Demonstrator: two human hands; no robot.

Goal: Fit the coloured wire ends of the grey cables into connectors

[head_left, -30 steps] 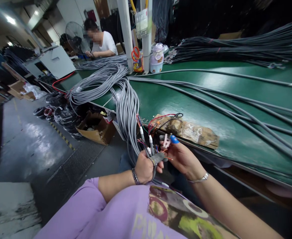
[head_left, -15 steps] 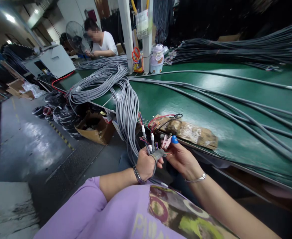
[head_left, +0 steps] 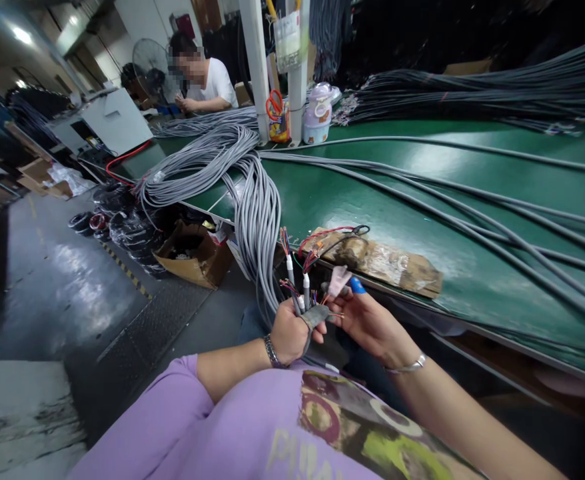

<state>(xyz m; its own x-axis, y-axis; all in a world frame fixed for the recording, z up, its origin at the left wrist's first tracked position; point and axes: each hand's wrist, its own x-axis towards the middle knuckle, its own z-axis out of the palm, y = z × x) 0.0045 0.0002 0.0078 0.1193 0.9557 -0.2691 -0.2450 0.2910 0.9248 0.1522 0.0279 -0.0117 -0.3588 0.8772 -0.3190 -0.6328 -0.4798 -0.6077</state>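
Observation:
My left hand [head_left: 288, 335] is closed around several grey cables [head_left: 306, 287], whose ends point up with white bands and thin coloured wires fanning out. A grey wrap [head_left: 315, 315] covers its thumb. Just to the right, my right hand [head_left: 372, 323] is closed, with a small pink clip-like tool [head_left: 339, 280] at its fingertips. Blue tape [head_left: 357, 285] is wrapped round one of its fingers. Thin orange-tipped wires stick out between the two hands. The tool is blurred, and its contact with the wires cannot be made out.
A tape-wrapped wooden board [head_left: 387, 261] lies along the edge of the green table [head_left: 452, 200]. A big grey cable coil [head_left: 202, 167] hangs over the edge at left. Scissors [head_left: 274, 105] and a lilac cup [head_left: 317, 115] stand by the post. Another person [head_left: 207, 87] sits behind. A cardboard box [head_left: 192, 257] is below.
The pink tool has turned and moved slightly right with my right hand, which has drawn a little away from the left. My left hand keeps its grip on the cables.

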